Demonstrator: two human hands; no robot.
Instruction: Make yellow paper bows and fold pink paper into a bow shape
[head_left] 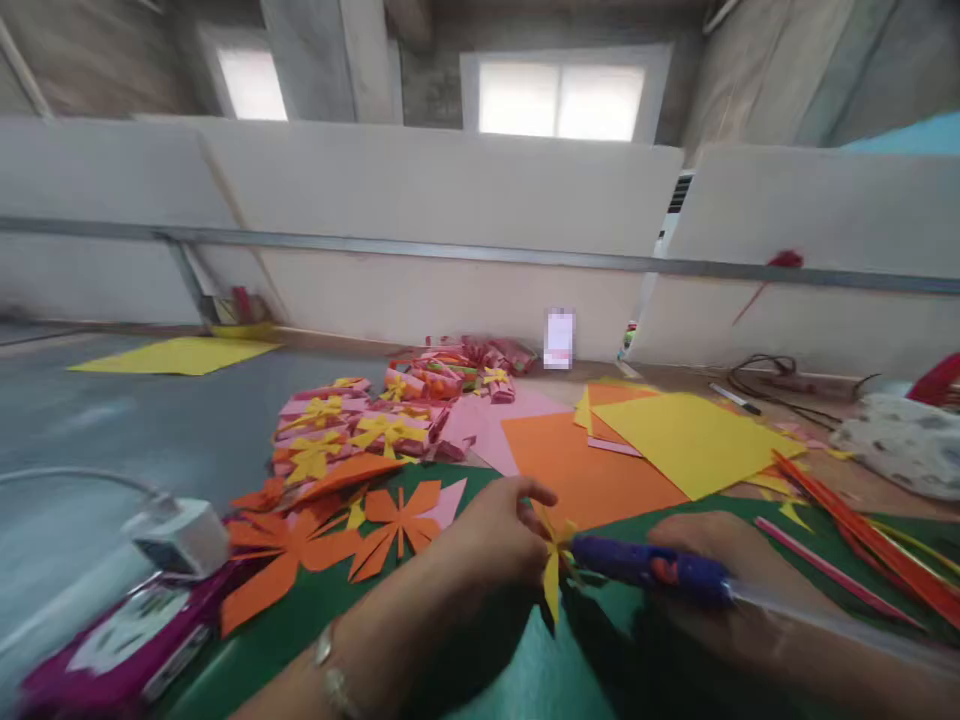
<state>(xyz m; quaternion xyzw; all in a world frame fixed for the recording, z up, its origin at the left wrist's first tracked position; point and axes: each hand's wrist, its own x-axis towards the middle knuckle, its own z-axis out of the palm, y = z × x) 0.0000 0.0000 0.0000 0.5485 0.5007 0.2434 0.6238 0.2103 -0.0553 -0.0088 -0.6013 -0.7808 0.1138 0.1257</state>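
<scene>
My left hand (491, 535) pinches a small yellow paper cutout (555, 562) at the centre bottom. My right hand (724, 590) grips a blue glue gun (652, 568) lying sideways, its nozzle pointing left and nearly touching the yellow cutout. Both hands hover over a green sheet (637, 520). Orange paper flowers (390, 525) lie just left of my left hand.
A pile of pink and yellow paper flowers (360, 425) lies behind. Orange (577, 465) and yellow (690, 435) sheets spread to the right, with thin red sticks (862, 540). A magenta device (127, 640) and white plug (180, 535) sit at left. A white partition (450, 220) stands behind.
</scene>
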